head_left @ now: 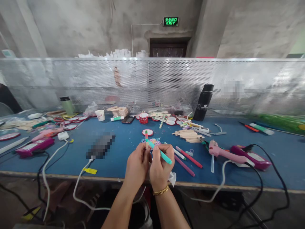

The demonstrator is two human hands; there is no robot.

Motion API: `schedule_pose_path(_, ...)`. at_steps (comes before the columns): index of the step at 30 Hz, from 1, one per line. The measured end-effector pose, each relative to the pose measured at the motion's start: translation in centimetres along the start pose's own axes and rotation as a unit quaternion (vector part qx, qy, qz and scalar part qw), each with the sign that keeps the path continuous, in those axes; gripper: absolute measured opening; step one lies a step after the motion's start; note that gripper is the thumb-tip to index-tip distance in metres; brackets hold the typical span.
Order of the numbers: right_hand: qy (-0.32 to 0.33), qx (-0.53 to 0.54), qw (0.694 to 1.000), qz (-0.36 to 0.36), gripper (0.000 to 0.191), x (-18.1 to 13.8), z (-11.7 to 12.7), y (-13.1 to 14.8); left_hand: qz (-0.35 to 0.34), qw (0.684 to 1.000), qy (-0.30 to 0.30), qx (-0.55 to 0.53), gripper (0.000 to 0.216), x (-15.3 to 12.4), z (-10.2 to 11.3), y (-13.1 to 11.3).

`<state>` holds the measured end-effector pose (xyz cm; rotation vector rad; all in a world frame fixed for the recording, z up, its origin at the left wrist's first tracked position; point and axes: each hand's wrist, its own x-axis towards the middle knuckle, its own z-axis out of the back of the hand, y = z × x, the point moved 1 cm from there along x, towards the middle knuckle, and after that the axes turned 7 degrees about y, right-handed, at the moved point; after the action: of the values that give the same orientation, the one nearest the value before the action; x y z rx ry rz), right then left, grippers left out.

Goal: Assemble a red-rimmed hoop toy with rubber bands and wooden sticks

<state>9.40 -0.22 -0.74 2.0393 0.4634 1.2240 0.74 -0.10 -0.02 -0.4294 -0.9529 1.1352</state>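
In the head view my left hand (137,163) is closed on a small wooden stick (146,136), held upright, its upper part coloured red and green. My right hand (160,168), with a gold bracelet at the wrist, grips a turquoise marker (165,157). The marker's tip end meets the stick or lies just in front of it; I cannot tell which. Behind my fingers lies a heap of thin coloured loops (156,141). A round white disc with a red rim (147,132) sits beyond them. To the right rest a red marker (190,157) and a pink marker (184,166).
Plain wooden sticks (188,135) lie to the right, near a pink glue gun (226,154) with cables. A black bottle (203,103) stands at the back. At left are a blurred dark phone-like object (101,146) on a white cable and a paper cup (100,115).
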Motion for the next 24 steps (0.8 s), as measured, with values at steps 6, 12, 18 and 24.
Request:
schedule_pose_path(6, -0.016, -0.012, 1.000, -0.003, 0.018, 0.02, 0.05, -0.15, -0.003, 1.000, 0.003, 0.006, 0.021, 0.04, 0.02, 0.05)
schedule_pose_path(12, 0.016, -0.013, 1.000, 0.004, 0.019, -0.04, 0.01, -0.07, 0.007, 1.000, 0.001, 0.009, 0.018, 0.01, 0.06, -0.08)
schedule_pose_path(18, -0.010, -0.005, 1.000, 0.002, 0.019, -0.08, 0.07, 0.09, -0.005, 1.000, -0.004, 0.013, 0.021, 0.00, 0.03, 0.02)
schedule_pose_path(24, 0.016, -0.004, 1.000, 0.010, 0.019, -0.11, 0.02, -0.08, 0.007, 1.000, -0.007, 0.017, 0.018, -0.17, -0.01, -0.07)
